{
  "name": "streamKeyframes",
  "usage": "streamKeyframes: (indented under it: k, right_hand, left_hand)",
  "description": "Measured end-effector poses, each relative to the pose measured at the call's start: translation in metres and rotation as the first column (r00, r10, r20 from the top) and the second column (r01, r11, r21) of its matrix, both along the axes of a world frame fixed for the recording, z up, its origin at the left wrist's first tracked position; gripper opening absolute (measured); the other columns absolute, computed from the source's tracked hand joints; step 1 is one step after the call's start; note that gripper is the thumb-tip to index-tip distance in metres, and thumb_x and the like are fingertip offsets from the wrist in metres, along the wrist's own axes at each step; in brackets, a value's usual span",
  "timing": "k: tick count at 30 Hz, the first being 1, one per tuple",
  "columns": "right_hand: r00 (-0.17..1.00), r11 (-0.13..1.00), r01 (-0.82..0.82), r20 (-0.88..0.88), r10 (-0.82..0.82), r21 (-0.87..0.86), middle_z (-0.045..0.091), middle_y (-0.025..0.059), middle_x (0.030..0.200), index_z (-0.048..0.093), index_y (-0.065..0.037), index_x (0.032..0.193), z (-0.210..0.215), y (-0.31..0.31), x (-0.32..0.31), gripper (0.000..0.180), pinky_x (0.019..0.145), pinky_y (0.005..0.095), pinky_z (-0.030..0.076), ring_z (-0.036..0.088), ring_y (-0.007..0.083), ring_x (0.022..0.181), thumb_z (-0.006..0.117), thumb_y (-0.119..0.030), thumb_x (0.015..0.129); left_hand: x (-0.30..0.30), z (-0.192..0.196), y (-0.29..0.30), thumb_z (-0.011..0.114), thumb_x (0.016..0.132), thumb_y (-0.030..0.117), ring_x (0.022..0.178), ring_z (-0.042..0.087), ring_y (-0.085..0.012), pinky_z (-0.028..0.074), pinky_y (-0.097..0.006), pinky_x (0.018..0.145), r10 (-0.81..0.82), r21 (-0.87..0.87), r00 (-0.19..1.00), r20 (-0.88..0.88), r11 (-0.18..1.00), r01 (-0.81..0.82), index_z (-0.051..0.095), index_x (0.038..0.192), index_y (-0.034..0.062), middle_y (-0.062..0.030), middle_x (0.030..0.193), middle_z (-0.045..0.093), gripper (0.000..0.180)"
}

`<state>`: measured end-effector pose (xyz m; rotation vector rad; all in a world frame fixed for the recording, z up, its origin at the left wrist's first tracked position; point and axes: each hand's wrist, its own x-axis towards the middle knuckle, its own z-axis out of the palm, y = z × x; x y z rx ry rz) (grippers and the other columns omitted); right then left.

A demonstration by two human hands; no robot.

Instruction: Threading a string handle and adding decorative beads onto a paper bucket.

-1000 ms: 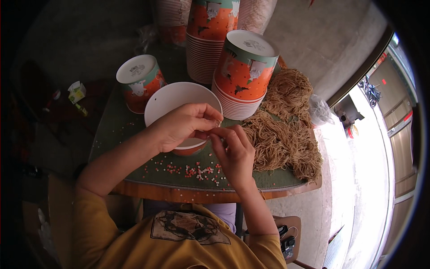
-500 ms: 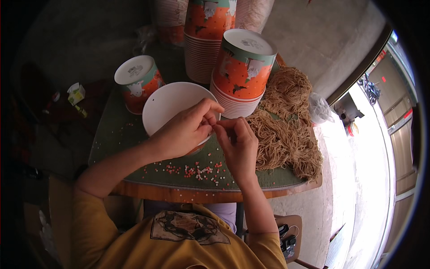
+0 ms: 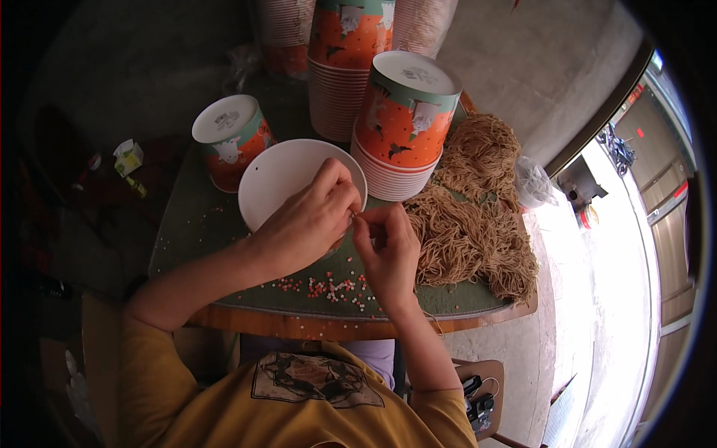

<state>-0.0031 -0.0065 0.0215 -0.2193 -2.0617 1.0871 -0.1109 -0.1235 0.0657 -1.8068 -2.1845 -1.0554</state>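
Observation:
A paper bucket (image 3: 272, 175), white inside, stands with its mouth tilted up toward me. My left hand (image 3: 317, 213) is closed at the bucket's right rim, fingertips pinched together. Against those fingertips my right hand (image 3: 390, 250) pinches too, thumb and forefinger closed. A thin bit of tan cord shows where the two hands meet, and a loose strand of the cord (image 3: 433, 321) hangs beside my right wrist. How the cord sits at the rim is hidden behind my fingers. A small dark hole shows in the bucket's far left wall.
Tan cord bundles (image 3: 478, 239) lie to the right. Orange and green buckets stand upside down in a front stack (image 3: 407, 119) and a taller stack (image 3: 340, 97) behind; another bucket (image 3: 235, 145) is at left. Red and white pellets (image 3: 336, 287) are scattered near the table's front edge (image 3: 291, 319).
My right hand has shifted a little left and down, staying close to my left fingertips. My left fingers have turned more upright. The loose strand has come into sight by my right wrist.

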Motion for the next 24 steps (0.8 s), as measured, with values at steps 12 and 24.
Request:
streamKeyframes:
  k: [12, 24]
  right_hand:
    - [0.995, 0.988, 0.061, -0.081, -0.050, 0.139, 0.055, 0.0044, 0.077, 0.059, -0.004, 0.087, -0.005, -0.004, 0.000, 0.013, 0.052, 0.0246, 0.044, 0.056, 0.0121, 0.059, 0.071, -0.003, 0.081]
    - [0.991, 0.887, -0.125, -0.099, 0.090, -0.445, 0.055, -0.0017, 0.074, 0.057, -0.002, 0.089, -0.010, 0.000, -0.004, 0.008, 0.057, 0.0187, 0.039, 0.046, 0.0025, 0.063, 0.065, -0.004, 0.089]
  left_hand:
    - [-0.001, -0.007, 0.003, 0.057, 0.083, -0.004, 0.074, 0.060, -0.0183, 0.049, -0.030, 0.066, -0.013, 0.092, 0.920, 0.392, 0.995, -0.025, 0.050, 0.089, 0.0015, -0.0074, 0.085, 0.059, 0.011]
    - [-0.010, -0.006, 0.007, 0.059, 0.083, -0.003, 0.077, 0.054, -0.0062, 0.048, -0.024, 0.073, -0.108, 0.057, 0.745, 0.659, 0.994, 0.093, 0.050, 0.093, 0.0039, 0.0008, 0.084, 0.055, 0.015]
